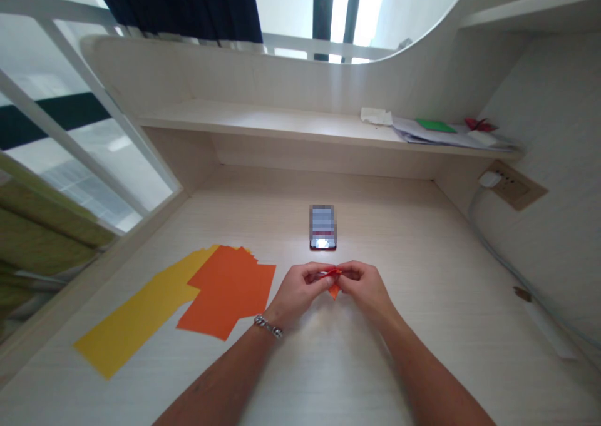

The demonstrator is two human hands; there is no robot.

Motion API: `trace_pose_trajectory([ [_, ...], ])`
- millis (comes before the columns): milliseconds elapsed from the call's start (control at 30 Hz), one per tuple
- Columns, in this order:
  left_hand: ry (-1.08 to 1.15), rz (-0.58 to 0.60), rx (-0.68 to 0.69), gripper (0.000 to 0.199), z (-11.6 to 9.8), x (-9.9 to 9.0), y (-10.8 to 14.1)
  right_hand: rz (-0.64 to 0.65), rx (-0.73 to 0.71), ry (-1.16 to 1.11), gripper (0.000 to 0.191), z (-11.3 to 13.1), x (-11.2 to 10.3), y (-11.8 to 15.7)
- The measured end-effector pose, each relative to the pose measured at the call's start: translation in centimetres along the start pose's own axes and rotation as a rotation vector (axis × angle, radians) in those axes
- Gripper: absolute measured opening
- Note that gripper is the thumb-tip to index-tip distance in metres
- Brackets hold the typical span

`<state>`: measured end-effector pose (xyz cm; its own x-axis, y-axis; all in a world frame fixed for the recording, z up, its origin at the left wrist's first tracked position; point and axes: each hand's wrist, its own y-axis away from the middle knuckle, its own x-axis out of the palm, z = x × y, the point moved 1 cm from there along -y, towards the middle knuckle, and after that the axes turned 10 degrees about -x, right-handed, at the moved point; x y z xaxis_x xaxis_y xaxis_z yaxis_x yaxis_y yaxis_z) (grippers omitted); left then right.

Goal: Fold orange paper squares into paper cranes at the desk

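Note:
Between my two hands, just above the desk, is a small piece of folded orange-red paper [334, 291], one pointed corner hanging down. My left hand [300, 286] pinches it from the left, thumb and fingers closed. On the other side my right hand [364, 284] grips it the same way, fingertips almost meeting those of the left. The folds between the fingertips are mostly covered. Just beyond the hands a phone [323, 227] lies flat, its screen lit and blurred. A chain bracelet [268, 326] circles my left wrist.
Orange paper sheets [230, 291] overlap yellow paper [136, 316] on the desk at the left. A shelf [282, 121] along the back carries papers, a green square [436, 126] and a red folded piece [479, 124]. At the right, a cable [493, 251] runs from a wall socket [516, 186].

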<state>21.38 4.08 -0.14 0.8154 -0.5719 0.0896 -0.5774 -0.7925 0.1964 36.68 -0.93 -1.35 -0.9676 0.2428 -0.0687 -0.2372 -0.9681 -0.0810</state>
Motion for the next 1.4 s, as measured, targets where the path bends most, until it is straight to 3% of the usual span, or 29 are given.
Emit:
trace_pose_trajectory([
  [133, 0.329, 0.042, -0.074, 0.027, 0.5, -0.2, -0.2, -0.036, 0.069, -0.101, 0.034, 0.1, -0.2, -0.2],
  [233, 0.392, 0.07, -0.101, 0.027, 0.8, -0.1, -0.4, -0.043, 0.077, -0.135, 0.036, 0.3, -0.2, -0.2],
  [533, 0.279, 0.093, -0.101, 0.031, 1.2, 0.4, -0.7, -0.009, -0.079, 0.069, 0.026, 0.3, -0.1, 0.1],
  [833, 0.129, 0.043, -0.057, 0.034, 1.2, 0.5, -0.6, -0.061, -0.097, 0.172, 0.024, -0.2, 0.0, 0.3],
  [1100, 0.119, -0.033, -0.079, 0.034, 1.3, 0.4, -0.7, 0.032, -0.003, 0.054, 0.035, 0.6, -0.1, 0.3],
  [1400, -0.063, -0.116, -0.031, 0.026, 1.1, 0.2, -0.6, 0.041, -0.027, 0.127, 0.03, 0.4, 0.0, 0.5],
])
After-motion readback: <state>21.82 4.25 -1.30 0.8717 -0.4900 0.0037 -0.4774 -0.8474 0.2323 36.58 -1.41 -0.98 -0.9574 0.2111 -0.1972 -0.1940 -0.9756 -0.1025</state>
